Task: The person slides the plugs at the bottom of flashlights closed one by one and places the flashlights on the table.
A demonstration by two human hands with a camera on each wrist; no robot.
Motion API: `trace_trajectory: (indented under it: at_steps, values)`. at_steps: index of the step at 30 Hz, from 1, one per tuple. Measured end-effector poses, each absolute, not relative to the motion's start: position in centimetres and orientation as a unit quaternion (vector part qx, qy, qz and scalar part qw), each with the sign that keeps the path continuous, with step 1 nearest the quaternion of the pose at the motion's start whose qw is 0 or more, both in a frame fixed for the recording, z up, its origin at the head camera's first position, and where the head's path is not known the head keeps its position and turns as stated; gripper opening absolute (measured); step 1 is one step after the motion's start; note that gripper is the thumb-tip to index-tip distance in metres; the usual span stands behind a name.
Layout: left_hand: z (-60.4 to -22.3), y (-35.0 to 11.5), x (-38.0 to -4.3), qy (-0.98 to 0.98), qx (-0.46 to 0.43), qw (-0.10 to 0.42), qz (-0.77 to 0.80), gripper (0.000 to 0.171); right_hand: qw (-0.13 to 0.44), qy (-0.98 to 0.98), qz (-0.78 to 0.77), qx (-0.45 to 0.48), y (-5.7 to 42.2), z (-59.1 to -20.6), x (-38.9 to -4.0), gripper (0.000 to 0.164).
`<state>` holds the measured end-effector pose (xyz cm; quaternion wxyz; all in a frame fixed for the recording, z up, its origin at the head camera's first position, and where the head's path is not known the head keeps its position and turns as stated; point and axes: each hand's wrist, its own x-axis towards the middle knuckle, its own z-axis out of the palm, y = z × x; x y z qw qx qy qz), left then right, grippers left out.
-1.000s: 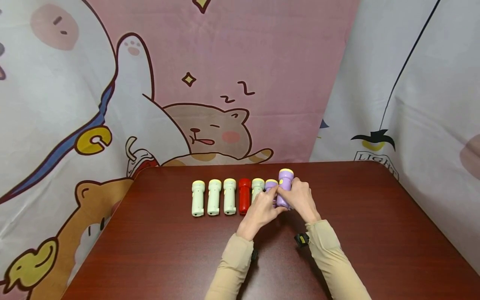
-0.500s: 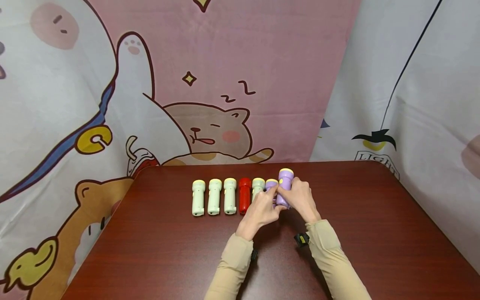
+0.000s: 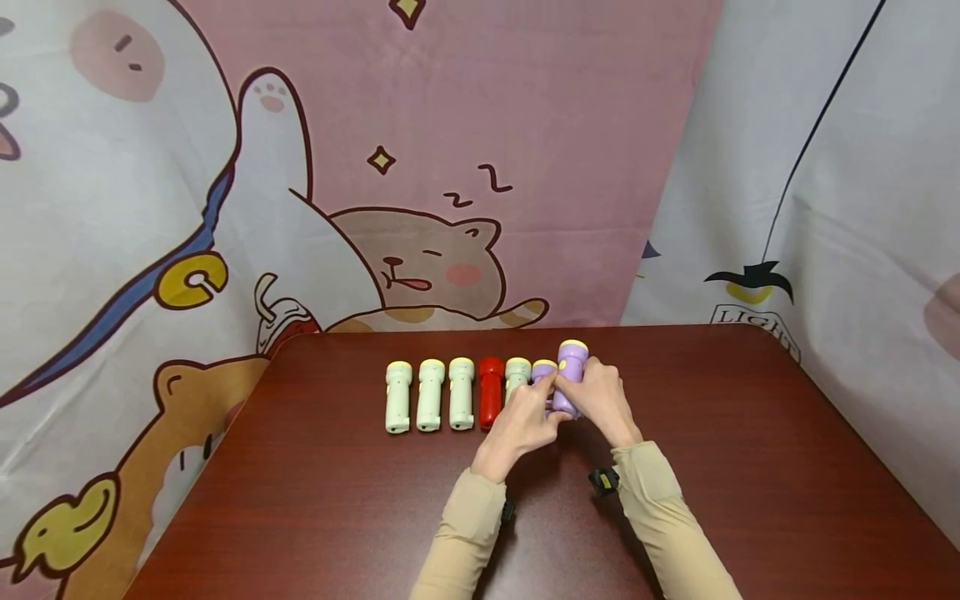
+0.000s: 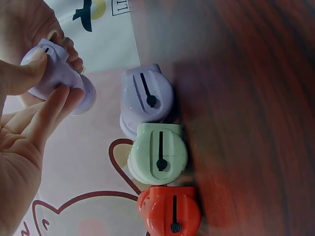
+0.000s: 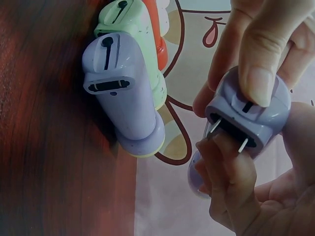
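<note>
Both hands are on one purple flashlight (image 3: 572, 358) with a yellow rim, raised at the right end of a row. My right hand (image 3: 603, 400) grips its body. My left hand (image 3: 521, 421) pinches the tail end, its thumb (image 5: 258, 86) lying over the slider slot and its fingers against the side. Two metal plug prongs (image 5: 243, 145) stick out of the tail, beside a right-hand fingertip. Just left of the hands lies a second purple flashlight (image 5: 125, 88), its prongs folded into their recess. The slider knob on the held flashlight is hidden under the thumb.
Further left along the row are a pale green flashlight (image 4: 157, 155), a red flashlight (image 3: 491, 392) and several more pale green flashlights (image 3: 429, 396). All lie on a dark red-brown table (image 3: 360, 517). A printed cartoon cloth (image 3: 585, 167) hangs behind the table's far edge.
Hands and flashlight hold nearly the same pose throughout. Only the head view has shifted very slightly.
</note>
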<state>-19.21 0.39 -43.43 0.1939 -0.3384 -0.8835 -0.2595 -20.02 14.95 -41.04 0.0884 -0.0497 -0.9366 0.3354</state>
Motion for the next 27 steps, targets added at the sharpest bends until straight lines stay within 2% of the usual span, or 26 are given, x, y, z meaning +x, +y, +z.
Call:
trace_trajectory:
  at_steps: [17,27]
  values:
    - [-43.26,0.42,-18.91,-0.889,-0.339,0.185,-0.246,0.052,0.092,-0.937,0.331,-0.055,14.92,-41.17,-20.07,0.048]
    - [-42.96,0.42,-18.77,-0.888,-0.329,0.197,-0.254,0.042,0.083,-0.939,0.331,-0.048,14.95,-40.87,-20.03,0.047]
